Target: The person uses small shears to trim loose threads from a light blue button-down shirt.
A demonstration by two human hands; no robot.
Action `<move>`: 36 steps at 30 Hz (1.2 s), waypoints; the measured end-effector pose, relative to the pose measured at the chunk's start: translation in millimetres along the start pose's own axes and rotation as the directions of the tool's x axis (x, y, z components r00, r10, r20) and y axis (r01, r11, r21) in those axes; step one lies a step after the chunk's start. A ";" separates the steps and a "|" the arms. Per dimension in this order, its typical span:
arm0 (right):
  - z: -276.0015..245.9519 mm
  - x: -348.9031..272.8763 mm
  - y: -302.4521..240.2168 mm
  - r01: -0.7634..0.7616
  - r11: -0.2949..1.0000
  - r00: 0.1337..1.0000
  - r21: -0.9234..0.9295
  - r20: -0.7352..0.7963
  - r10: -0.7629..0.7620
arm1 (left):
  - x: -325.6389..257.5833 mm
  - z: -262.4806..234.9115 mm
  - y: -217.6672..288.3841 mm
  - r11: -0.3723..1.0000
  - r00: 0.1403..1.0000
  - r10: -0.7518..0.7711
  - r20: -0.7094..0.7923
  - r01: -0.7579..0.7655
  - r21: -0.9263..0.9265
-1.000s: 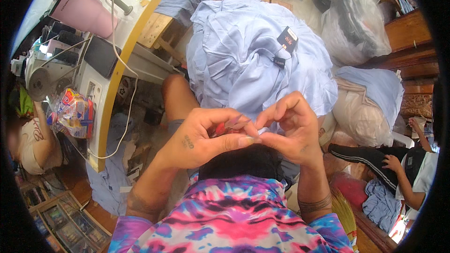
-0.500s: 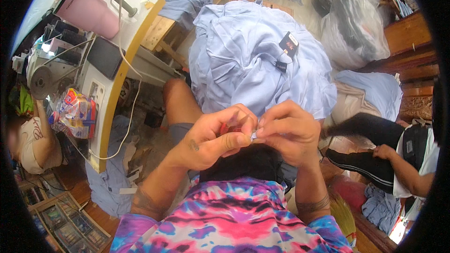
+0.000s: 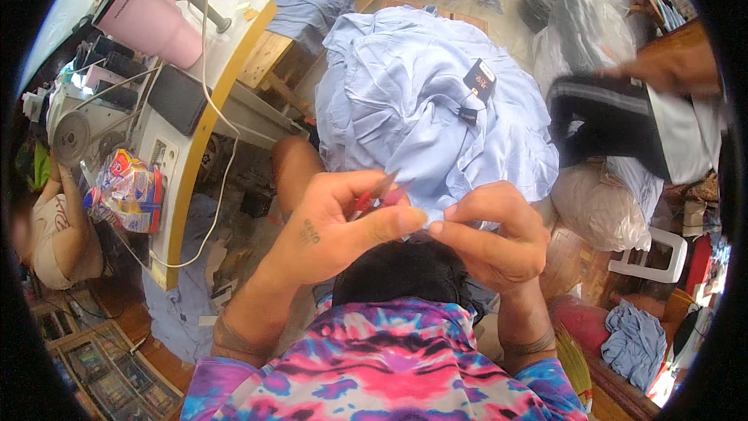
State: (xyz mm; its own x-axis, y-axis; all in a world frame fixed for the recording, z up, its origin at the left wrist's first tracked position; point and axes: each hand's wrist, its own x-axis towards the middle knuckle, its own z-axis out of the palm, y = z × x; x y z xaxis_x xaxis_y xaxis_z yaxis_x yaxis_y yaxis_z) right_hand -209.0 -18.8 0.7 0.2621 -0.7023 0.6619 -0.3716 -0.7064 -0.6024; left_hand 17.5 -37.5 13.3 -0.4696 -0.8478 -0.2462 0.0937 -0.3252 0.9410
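In front of my lap lies a large heap of light blue garments, with a dark hang tag and a small dark label on top. My left hand is closed around small red-handled thread snips, their pointed blades sticking up past the index finger and slightly apart. The left thumb reaches toward my right hand, whose thumb and forefinger pinch together close to the left thumb tip. Whatever sits in that pinch is too small to make out. Both hands are above my lap, at the heap's near edge.
To the left, a yellow-edged machine table carries a pink tumbler, a phone and a colourful plastic packet. A white cable hangs there. Plastic bags and a white stool stand right. Another person is passing there.
My hands have parted slightly and the left has tilted, showing the snips' blades. The person on the right has moved farther away, uncovering the white stool.
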 end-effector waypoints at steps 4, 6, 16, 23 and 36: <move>-7.9 3.5 1.1 0.051 0.996 0.996 -0.068 0.072 -0.046 | 2.9 8.5 3.8 0.996 0.997 -0.083 -0.006 0.083 0.023; -5.3 -0.1 4.4 0.040 0.998 0.997 -0.048 0.067 -0.036 | 3.4 9.1 1.7 0.995 0.995 -0.099 -0.006 0.100 0.014; -7.8 -34.1 -30.6 -0.632 0.758 0.770 0.161 0.015 0.638 | 2.0 19.2 -19.8 0.942 0.961 0.229 -0.155 -0.179 0.282; 33.4 -39.5 -36.5 -0.430 -0.301 0.298 0.851 0.449 0.843 | 5.5 29.4 -29.7 0.658 0.818 0.574 0.017 -0.474 0.585; 39.7 -36.7 -29.6 -0.433 -0.128 0.460 0.892 0.341 0.820 | -13.3 47.8 -33.1 0.928 0.981 -0.071 -0.182 -0.002 -0.373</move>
State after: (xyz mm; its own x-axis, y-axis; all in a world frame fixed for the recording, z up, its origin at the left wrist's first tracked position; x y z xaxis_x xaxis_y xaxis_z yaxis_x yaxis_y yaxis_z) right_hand -172.3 24.4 -23.4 0.1192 -0.9322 -0.3418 0.7288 0.3159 -0.6075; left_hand -21.3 4.6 -3.4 -0.3072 -0.8845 -0.3510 0.4150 -0.4564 0.7871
